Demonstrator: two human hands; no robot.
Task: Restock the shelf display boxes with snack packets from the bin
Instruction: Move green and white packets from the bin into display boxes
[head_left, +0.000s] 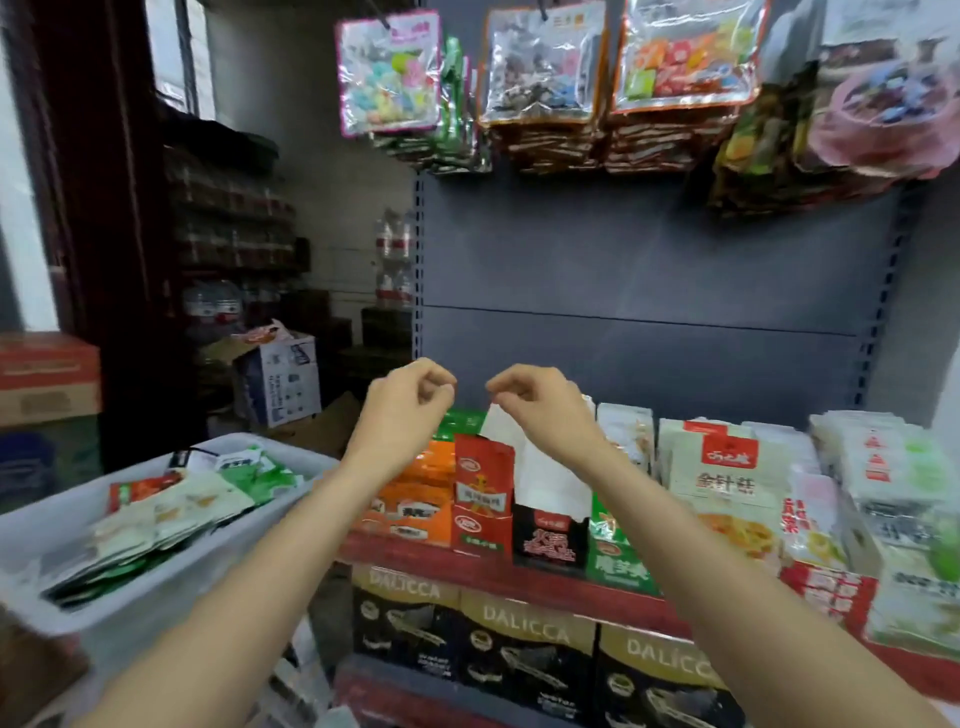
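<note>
A white plastic bin (130, 618) at the lower left holds several green, white and red snack packets (171, 504). On the red-edged shelf (524, 579) stand display boxes: orange (410, 499), red (483, 499), black (545, 543) and green (618, 564). The black box has a tall white flap (545, 478) standing upright. My left hand (408, 402) hovers above the orange box, fingers curled shut with nothing visible in them. My right hand (537, 402) is raised beside it, its fingertips pinched at the top corner of the white flap.
More white packet boxes (727, 483) fill the shelf to the right. Bags of sweets (540, 67) hang from hooks above, against the grey back panel (649, 260). Black and gold DALICCA boxes (524, 639) sit on the shelf below. Cartons (280, 379) stand on the floor behind the bin.
</note>
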